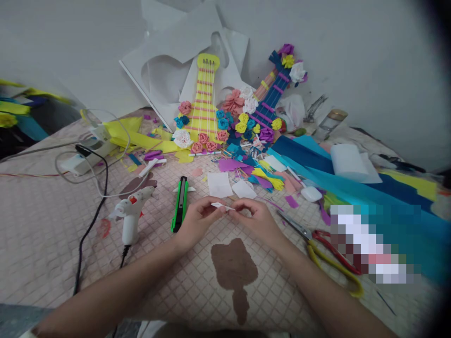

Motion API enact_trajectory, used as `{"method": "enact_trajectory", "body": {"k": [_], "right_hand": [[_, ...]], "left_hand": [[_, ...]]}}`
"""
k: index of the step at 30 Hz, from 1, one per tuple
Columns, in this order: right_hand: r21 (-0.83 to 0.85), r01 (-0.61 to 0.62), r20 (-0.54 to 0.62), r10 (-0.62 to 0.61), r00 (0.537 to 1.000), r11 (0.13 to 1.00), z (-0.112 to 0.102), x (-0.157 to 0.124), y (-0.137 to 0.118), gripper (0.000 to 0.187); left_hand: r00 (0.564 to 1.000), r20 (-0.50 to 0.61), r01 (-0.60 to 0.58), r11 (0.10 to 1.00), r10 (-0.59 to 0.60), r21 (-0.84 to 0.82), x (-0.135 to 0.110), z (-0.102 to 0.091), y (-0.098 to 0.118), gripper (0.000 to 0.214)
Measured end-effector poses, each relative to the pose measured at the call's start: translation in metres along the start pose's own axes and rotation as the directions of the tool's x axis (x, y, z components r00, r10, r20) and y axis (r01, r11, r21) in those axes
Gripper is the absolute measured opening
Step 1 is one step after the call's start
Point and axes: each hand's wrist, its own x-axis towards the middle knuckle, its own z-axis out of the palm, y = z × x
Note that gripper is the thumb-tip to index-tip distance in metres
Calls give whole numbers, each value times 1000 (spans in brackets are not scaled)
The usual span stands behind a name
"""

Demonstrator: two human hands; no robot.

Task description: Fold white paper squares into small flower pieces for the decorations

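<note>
Between the fingertips of both hands is a small folded strip of white paper (221, 205). My left hand (201, 217) pinches its left end, and my right hand (254, 217) pinches the right end. Just left of my left hand lies a green utility knife (181, 204). Beyond my hands are two white paper pieces, one squarish (220, 184) and one (244, 189) partly beside it. A white glue gun (133, 211) stands farther left. To the right of my right hand rest scissors (312, 237) with red and yellow handles.
A yellow paper guitar (206, 103) and a blue one (271, 101), both with paper flowers, lean at the back. Crepe paper sheets (366, 197) and a white roll (348, 162) lie right. A power strip (88, 155) with cables sits left. Coloured scraps (243, 165) litter the middle.
</note>
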Motion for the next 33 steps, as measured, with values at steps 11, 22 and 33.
{"method": "enact_trajectory", "body": {"k": [11,22,33], "right_hand": [[-7,-41,-9,41,999,999,-1,-10,5,8],[-54,-57,-86,53,995,997,-2,-17,10,18],[-76,27,-6,-28,1000,997,-7,-19,7,10]], "left_hand": [[1000,-20,20,999,-20,26,0,-1,2,11],[997,-9,83,996,-82,19,-2,1,1,10],[989,150,-5,993,-12,115,-4,0,-1,19]]}}
